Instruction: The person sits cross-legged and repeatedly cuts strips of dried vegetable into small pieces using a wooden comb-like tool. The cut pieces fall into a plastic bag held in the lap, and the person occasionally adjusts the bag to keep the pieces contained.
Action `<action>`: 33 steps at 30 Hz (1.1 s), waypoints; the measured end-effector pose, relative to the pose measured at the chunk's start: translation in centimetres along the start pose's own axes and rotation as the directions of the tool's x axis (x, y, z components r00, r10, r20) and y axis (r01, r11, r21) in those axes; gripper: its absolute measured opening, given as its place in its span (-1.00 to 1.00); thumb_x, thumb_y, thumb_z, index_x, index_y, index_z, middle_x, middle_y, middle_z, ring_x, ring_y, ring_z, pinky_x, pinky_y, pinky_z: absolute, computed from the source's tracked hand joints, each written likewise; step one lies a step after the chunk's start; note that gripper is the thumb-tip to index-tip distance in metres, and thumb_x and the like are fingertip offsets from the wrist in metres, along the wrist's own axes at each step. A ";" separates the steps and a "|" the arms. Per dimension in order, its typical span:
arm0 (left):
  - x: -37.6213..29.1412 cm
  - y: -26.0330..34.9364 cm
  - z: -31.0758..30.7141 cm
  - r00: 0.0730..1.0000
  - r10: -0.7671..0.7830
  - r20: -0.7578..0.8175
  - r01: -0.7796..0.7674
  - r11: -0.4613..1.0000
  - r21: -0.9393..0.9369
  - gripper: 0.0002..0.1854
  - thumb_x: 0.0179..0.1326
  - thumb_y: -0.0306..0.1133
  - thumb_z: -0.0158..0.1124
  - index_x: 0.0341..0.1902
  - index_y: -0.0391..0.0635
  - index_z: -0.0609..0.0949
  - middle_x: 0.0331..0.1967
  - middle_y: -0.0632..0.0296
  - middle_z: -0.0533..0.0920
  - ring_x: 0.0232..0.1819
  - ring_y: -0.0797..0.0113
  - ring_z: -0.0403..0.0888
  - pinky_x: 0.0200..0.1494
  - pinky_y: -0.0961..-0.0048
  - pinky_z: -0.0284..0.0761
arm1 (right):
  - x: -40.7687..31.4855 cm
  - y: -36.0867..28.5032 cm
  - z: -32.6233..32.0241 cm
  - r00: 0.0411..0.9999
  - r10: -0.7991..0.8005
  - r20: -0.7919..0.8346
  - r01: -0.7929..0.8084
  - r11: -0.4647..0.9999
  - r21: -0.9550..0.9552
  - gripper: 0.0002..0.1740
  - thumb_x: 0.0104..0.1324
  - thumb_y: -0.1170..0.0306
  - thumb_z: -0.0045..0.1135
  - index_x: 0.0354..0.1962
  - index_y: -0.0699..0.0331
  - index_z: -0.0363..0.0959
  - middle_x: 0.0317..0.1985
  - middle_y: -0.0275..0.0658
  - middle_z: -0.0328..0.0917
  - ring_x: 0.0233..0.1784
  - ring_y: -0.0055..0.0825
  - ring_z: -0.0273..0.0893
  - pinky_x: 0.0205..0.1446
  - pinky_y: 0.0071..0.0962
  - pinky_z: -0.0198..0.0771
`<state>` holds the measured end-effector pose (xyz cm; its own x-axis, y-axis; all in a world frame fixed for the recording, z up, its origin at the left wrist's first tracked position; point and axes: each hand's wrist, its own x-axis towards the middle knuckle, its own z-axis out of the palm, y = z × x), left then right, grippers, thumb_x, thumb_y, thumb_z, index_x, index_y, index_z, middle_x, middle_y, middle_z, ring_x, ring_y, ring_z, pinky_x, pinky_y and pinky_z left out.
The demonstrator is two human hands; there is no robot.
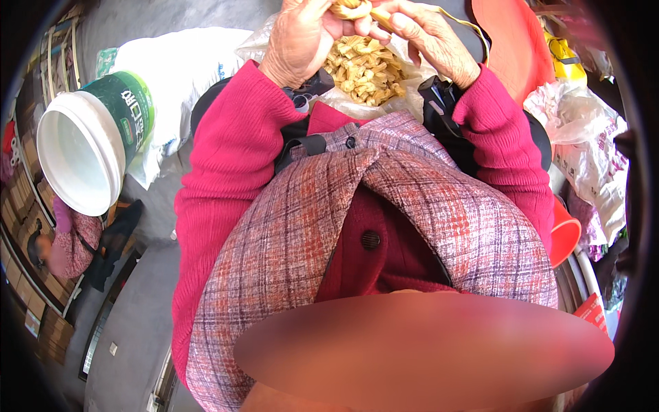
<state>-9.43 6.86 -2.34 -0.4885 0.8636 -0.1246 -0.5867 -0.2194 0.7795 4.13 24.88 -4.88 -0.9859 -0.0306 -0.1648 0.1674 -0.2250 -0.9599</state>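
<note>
My left hand (304,44) is at the top edge of the view, its fingers around a looped yellow strip (352,9) that looks like bean curd skin. My right hand (435,44) pinches the same strip close by, between thumb and fingers. A thin tail of the strip trails off to the right behind that hand. The top of the loop is cut off by the frame. Below both hands, a clear plastic bag (342,98) lies open in front of my lap. Many small yellow knots (365,72) of similar material fill it.
A white-and-green plastic bucket (80,154) lies tilted at left against a white sack (180,67). On the right are a red sheet-like surface (512,51), crumpled plastic bags (587,149) and a red plastic container (564,234). Another person (77,242) is at far left, near stacked cardboard (25,288).
</note>
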 end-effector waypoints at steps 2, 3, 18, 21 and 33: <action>-0.1 -0.2 -0.2 0.998 0.006 -0.066 -0.004 1.000 0.031 -0.55 0.57 -0.19 -0.03 0.06 -0.43 0.59 -0.39 0.22 0.57 -0.37 0.36 0.53 -0.22 0.24 0.64 | 0.0 -0.4 0.2 0.989 -0.148 0.014 0.147 0.987 0.063 -0.64 0.60 0.26 0.01 0.12 0.36 0.53 -0.08 -0.36 0.55 -0.06 -0.63 0.45 0.04 -0.55 0.38; 0.0 -0.3 -0.3 1.000 0.015 -0.022 -0.016 0.998 -0.062 -0.56 0.58 -0.18 -0.03 0.02 -0.41 0.59 -0.41 0.24 0.55 -0.38 0.37 0.52 -0.22 0.23 0.65 | -0.1 -0.4 0.3 0.975 -0.219 0.026 0.221 0.972 -0.081 -0.68 0.59 0.27 0.03 0.04 0.37 0.56 -0.18 -0.34 0.54 -0.15 -0.63 0.43 -0.06 -0.54 0.37; -0.4 2.1 1.8 0.984 0.012 -0.178 0.080 0.865 0.496 -0.82 0.39 -0.35 0.36 -0.11 -0.22 0.73 -0.49 0.36 0.66 -0.58 0.66 0.50 -0.55 0.68 0.37 | -0.5 -0.9 -0.1 0.984 -0.170 -0.062 0.142 0.938 -0.318 -0.61 0.60 0.09 0.02 -0.31 0.18 0.53 -0.50 -0.57 0.23 -0.52 -0.83 0.09 -0.46 -0.68 -0.05; -0.5 2.0 1.2 0.973 0.079 -0.219 0.005 0.932 0.362 -0.87 0.36 -0.41 0.37 -0.13 -0.21 0.71 -0.49 0.37 0.64 -0.62 0.65 0.46 -0.57 0.64 0.36 | -0.4 -1.4 0.4 0.968 -0.244 -0.051 0.208 0.905 -0.372 -0.61 0.59 0.10 0.03 -0.34 0.19 0.53 -0.49 -0.56 0.26 -0.51 -0.82 0.10 -0.44 -0.68 -0.03; 1.4 7.7 -0.7 0.922 0.334 -0.195 -0.301 0.936 0.180 -0.90 0.39 -0.36 0.34 -0.18 -0.06 0.59 -0.57 0.49 0.42 -0.65 0.69 0.27 -0.59 0.66 0.22 | 4.2 -9.3 -0.4 0.649 -0.738 0.184 0.552 0.291 -0.781 -0.78 0.51 0.33 0.16 -0.15 0.36 0.57 -0.38 -0.18 0.57 -0.38 -0.35 0.52 -0.24 -0.44 0.43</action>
<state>-15.12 6.05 3.04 -0.7722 0.6349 0.0259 -0.2861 -0.3838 0.8780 -1.56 27.20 3.28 -0.7652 -0.0326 0.6429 -0.4893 0.6785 -0.5479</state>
